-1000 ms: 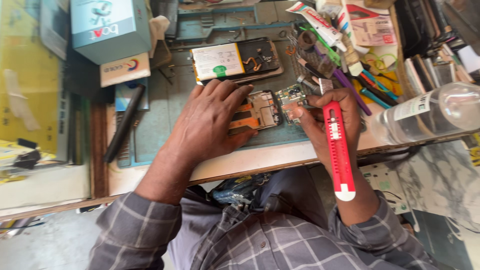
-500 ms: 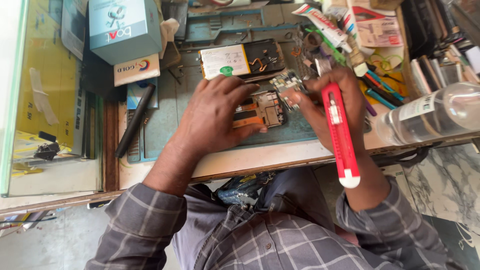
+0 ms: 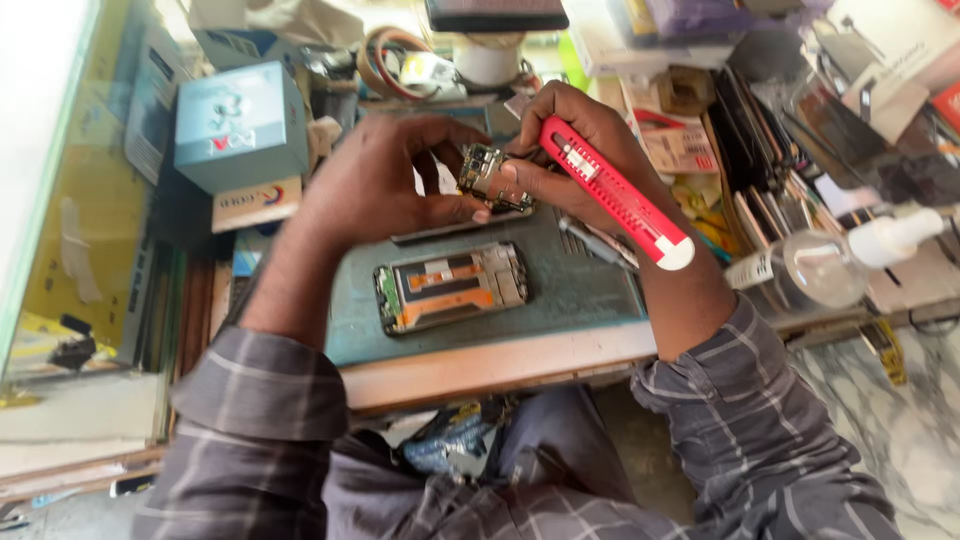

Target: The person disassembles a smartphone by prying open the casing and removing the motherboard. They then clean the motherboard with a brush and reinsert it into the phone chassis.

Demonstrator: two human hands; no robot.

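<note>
Lifting the circuit board (image 3: 487,178) off the opened phone frame (image 3: 452,287), you are now pinching it above the mat between left hand (image 3: 375,185) and right hand (image 3: 580,150), which is also gripping the red utility knife (image 3: 612,190).

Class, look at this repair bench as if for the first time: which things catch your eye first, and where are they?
The red utility knife stands out, slanting from the right hand above the bench. Both hands meet over a small circuit board, pinched by the left hand. Below them an opened phone frame lies flat on the green mat.
</note>
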